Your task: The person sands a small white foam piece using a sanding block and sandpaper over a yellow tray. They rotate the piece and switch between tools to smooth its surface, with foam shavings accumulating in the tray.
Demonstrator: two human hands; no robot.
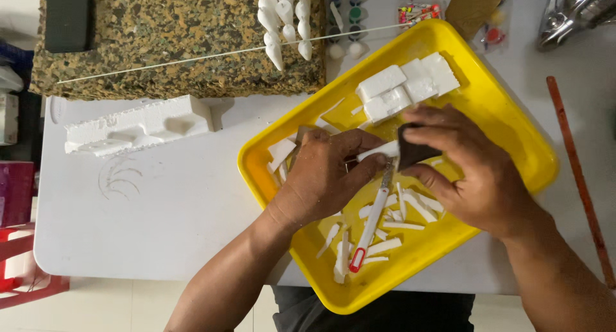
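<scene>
Left hand [327, 175] grips a white foam stick [378, 153] lying nearly level, tip pointing right; right hand [471, 168] pinches a dark block [414, 151] against it

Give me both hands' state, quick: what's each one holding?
Left hand: closed on a white foam piece, over the yellow tray.
Right hand: closed on a dark sanding block, pressed against that piece.

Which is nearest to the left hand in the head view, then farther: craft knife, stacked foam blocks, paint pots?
From the left hand:
1. Craft knife, just right of it in the yellow tray.
2. Stacked foam blocks, at the tray's far side.
3. Paint pots, beyond the tray.
</scene>
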